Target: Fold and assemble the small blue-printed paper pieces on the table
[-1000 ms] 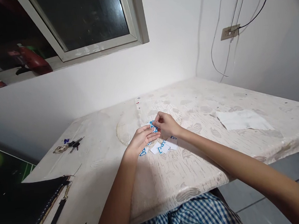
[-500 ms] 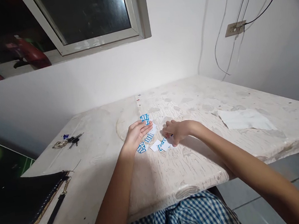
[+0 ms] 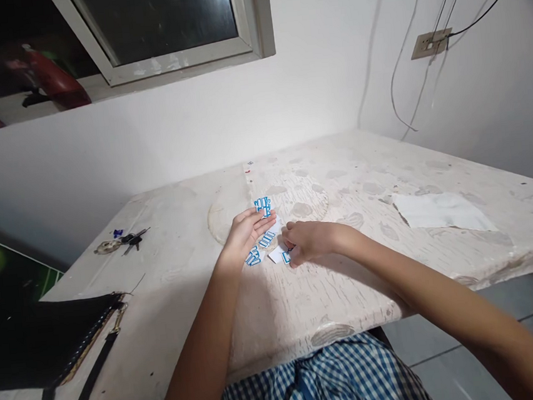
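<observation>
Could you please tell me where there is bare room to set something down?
There is bare table between the keys and left hand, between the right hand and white cloth, and between the forearms, toward the front edge. It is crowded among the cards, around the hands, and at the black bag.

checked garment (image 3: 347, 374) (blue and white)
</observation>
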Motion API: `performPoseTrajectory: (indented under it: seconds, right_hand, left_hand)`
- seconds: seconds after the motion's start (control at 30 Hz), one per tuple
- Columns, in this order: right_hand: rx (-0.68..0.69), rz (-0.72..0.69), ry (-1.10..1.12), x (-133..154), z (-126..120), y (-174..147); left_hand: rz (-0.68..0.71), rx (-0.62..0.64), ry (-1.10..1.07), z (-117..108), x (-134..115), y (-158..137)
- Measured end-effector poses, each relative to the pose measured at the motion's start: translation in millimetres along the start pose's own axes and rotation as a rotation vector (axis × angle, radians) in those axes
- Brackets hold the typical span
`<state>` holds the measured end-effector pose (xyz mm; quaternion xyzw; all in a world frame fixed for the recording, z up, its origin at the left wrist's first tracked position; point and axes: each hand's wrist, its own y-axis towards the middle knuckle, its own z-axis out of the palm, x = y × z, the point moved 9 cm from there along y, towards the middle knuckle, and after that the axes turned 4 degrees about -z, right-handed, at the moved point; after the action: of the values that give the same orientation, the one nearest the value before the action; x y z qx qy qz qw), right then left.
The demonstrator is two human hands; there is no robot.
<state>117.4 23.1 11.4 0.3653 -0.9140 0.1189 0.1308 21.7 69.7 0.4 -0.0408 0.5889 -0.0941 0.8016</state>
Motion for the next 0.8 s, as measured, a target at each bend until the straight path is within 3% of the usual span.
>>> performPoseTrajectory:
  seconds: [0.2, 0.3, 0.4, 0.5, 0.6, 0.7, 0.8]
  right_hand:
    - [0.022, 0.004, -0.064, 6, -1, -2]
    - [-0.033, 0.026, 0.018, -4, -10, -1]
    - [-0.105, -0.055, 0.229, -13, -24, 0]
    - [-0.250, -0.100, 0.513, -29, -46, 0]
    - [-0.469, -0.039, 0.689, -52, -65, 0]
    - [-0.619, 0.082, 0.687, -70, -68, 1]
    - [-0.665, 0.128, 0.652, -78, -63, 6]
  left_hand:
    - [-0.004, 0.009, -0.011, 1, 0, -1]
    - [-0.004, -0.004, -0.009, -2, 0, 0]
    - [-0.006, -0.013, 0.009, -3, 2, 2]
    - [-0.003, 0.006, 0.056, 2, 5, 2]
    - [-0.016, 0.038, 0.130, 10, 9, 1]
    - [-0.060, 0.100, 0.177, 19, 15, -1]
    - [-0.078, 0.160, 0.191, 25, 18, -3]
